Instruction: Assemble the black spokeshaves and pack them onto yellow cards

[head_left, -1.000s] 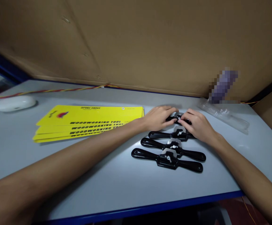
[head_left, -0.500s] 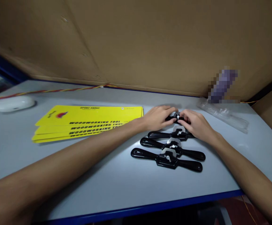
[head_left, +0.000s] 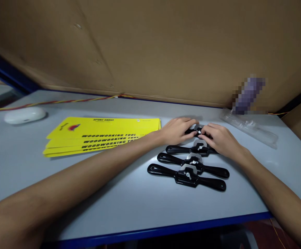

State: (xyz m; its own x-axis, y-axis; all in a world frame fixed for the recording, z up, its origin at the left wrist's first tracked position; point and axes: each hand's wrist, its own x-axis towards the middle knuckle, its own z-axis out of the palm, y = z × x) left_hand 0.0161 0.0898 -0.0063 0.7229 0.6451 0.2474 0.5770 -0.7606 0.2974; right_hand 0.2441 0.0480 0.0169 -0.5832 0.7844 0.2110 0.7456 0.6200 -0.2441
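Note:
Several black spokeshaves with silver blades lie in a column on the grey table. The nearest spokeshave shows in full, and two more lie behind it. At the far end, my left hand is closed on the left side of the farthest spokeshave. The fingers of my right hand are closed at its silver screw, partly covering its right side. My right hand also hides the right end of the spokeshave just in front.
Yellow printed cards lie fanned out left of my left hand. A white case sits at the far left. Clear plastic sleeves lie at the right, by a blurred purple object. Twisted wire runs along the back; a cardboard wall stands behind.
The whole view has shifted slightly, so things appear a little further right. My right fingers have moved slightly at the screw of the farthest spokeshave, which both hands still hold.

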